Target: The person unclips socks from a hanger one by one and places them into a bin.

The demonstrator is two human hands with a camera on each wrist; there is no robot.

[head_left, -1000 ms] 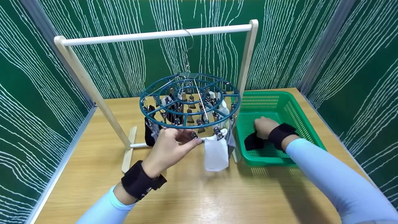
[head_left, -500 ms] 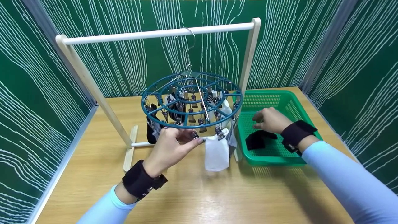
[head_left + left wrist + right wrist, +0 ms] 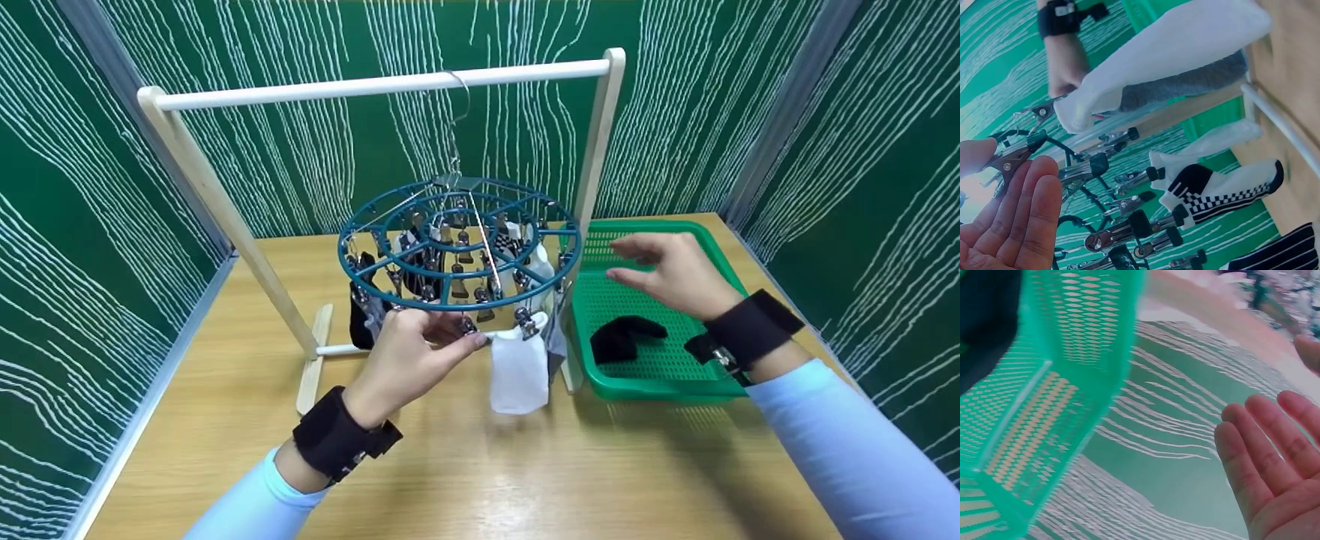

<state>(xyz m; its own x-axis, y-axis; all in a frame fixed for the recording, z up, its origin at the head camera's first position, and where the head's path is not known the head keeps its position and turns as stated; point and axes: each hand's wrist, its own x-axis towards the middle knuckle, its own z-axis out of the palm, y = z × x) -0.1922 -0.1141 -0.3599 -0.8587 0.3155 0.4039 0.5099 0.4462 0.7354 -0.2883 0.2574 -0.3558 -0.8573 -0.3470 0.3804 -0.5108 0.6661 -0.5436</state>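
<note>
My left hand [image 3: 411, 364] pinches a metal clip [image 3: 1007, 164] between thumb and fingers, at the near rim of a round blue sock hanger [image 3: 405, 298]. Nothing hangs from that clip. Just right of it, a white sock [image 3: 519, 379] dangles from a neighbouring clip, with a grey sock [image 3: 1185, 87] behind it. My right hand [image 3: 679, 276], fingers apart and holding nothing, is raised over the green basket [image 3: 652, 388]. A black cloth item [image 3: 622, 341], bunched up, lies in the basket's near left part.
The hanger hooks onto the white bar [image 3: 360, 86] of a wooden rack [image 3: 217, 217]. Several more clips and socks, including a checkered sock [image 3: 1224, 188], hang beneath it. A wooden table [image 3: 450, 472] carries everything, with green patterned walls [image 3: 300, 165] around.
My right hand has let go of the black cloth item in the basket and risen up and to the right, its fingers opening. The left hand stays at the clip.
</note>
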